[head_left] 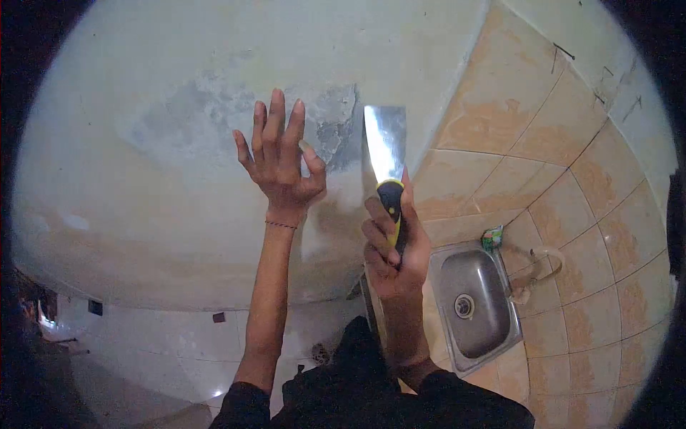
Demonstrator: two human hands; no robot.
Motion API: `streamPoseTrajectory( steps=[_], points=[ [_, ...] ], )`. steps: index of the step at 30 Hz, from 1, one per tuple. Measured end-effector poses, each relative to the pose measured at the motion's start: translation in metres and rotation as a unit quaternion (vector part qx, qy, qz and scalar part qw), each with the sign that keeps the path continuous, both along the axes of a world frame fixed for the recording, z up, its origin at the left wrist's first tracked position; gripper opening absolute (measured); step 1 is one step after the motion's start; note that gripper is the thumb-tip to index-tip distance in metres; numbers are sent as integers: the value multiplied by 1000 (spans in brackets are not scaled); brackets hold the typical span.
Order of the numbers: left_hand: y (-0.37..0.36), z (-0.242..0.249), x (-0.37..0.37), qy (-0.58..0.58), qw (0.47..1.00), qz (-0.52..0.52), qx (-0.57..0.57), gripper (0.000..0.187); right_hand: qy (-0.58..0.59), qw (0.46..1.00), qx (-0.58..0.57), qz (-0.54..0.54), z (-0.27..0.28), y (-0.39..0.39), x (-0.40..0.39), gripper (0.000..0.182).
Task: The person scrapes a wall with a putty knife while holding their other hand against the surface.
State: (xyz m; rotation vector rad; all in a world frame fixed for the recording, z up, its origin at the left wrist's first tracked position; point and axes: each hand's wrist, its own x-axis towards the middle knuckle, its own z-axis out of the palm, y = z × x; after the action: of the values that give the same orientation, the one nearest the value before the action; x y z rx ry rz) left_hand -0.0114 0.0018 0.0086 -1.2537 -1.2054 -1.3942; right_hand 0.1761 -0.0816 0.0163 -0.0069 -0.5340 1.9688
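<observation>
My right hand [397, 247] is wrapped round the black and yellow handle of a putty knife [386, 146], its broad metal blade pointing up the wall. To the left, my left hand [280, 157] is spread with fingers apart and nothing in it, overlapping the wall [171, 222] in this view. Behind its fingers lies a rough grey patch [193, 118] where the paint is gone. A ragged flaking edge runs down the patch's right side, between the left thumb and the blade.
At the lower right a steel sink [468, 304] is set into a counter, with a green packet [491, 237] at its far corner and a faucet [549, 264] beside it. Orange-beige tiles [493, 114] cover the right wall. Pale floor [157, 350] shows at lower left.
</observation>
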Motion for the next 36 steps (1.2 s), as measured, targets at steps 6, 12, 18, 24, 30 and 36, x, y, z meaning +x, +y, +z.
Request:
streamPoseTrajectory(
  steps=[6,12,18,24,30,36],
  points=[
    [0,1,-1,0,1000,-15,-5,58,-1,1000,15,-8,-2,-1,-4,57],
    [-2,1,0,0,1000,-17,-7,60,11,1000,11,-4,3,2,-6,54],
    [-2,1,-1,0,1000,-17,-11,61,53,999,5,0,6,-2,-8,46],
    [-3,1,-2,3,1000,-21,-14,62,43,999,1,-4,6,-5,-6,46],
    [-4,-1,-1,5,999,-28,-16,61,18,999,2,-41,4,-10,-13,46],
    [-5,-1,-1,3,999,-26,-21,61,45,999,3,-9,7,-1,-12,49]
  ],
)
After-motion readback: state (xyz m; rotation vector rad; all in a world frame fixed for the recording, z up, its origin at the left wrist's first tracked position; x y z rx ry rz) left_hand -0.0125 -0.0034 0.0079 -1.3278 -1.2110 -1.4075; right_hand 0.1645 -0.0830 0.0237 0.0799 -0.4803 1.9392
